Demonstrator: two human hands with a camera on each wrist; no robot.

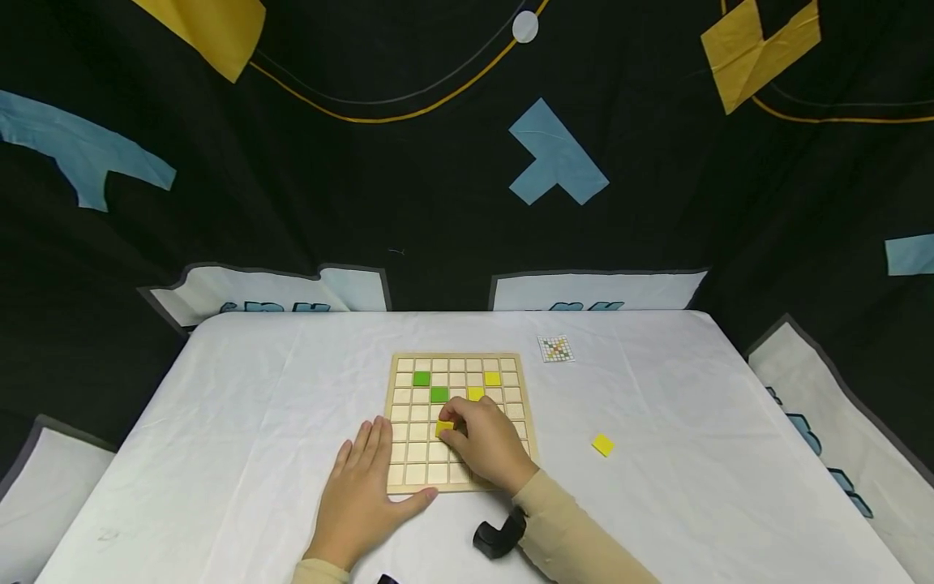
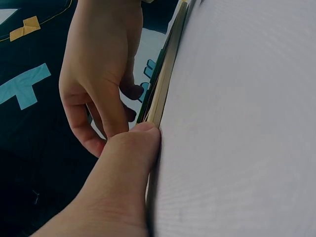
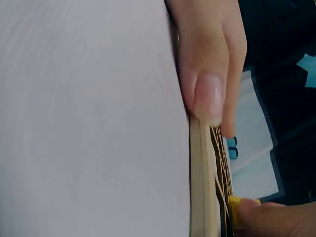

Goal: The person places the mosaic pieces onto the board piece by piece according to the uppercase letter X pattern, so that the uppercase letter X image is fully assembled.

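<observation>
A wooden grid board (image 1: 416, 474) lies on the white table. My right hand (image 1: 490, 442) is over its middle and pinches a yellow square tile (image 1: 443, 427) between thumb and finger; the same yellow tile (image 3: 236, 210) shows in the right wrist view. My left hand (image 1: 365, 485) lies with straight fingers along the board's left edge, its thumb at the near edge. On the board sit two green tiles, one a green tile (image 1: 422, 379) near the top, and two yellow tiles, one a yellow tile (image 1: 492, 379) at upper right. The second yellow one is partly hidden by my right hand.
A loose yellow tile (image 1: 602, 445) lies on the white table (image 1: 693, 454) to the right of the board. Behind it is a small printed pattern card (image 1: 556, 349). A dark curtain (image 1: 438, 211) hangs beyond the far table edge. A black strap (image 1: 500, 535) is at the right wrist.
</observation>
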